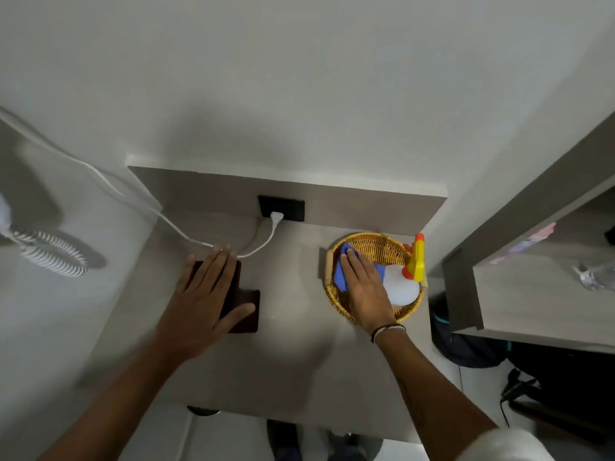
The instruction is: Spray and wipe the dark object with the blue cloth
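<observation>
- While both arms reach forward over the grey table [293, 361], the left hand [206, 294] lies flat, fingers spread, on top of the dark brown wallet [244, 311]; it presses down on it without gripping, the thumb resting across the wallet's near right part
- The wallet sits on the left half of the table, just in front of the white cable [263, 244]; the left fingertips reach almost to that cable
- The right hand [364, 287] is inside the round wicker basket [369, 242], palm down and fingers extended flat on the blue cloth [340, 277]; the fingers are not curled, and nothing is gripped
- The cloth lies in the left part of the basket, largely covered by the hand
- A white spray bottle [402, 289] with a yellow and orange trigger head [416, 261] lies in the right part of the basket, touching the hand's outer edge
- The cable runs to a white plug [277, 217] in the black wall socket [293, 207] behind the table
- A dark band [387, 329] circles the right wrist
</observation>
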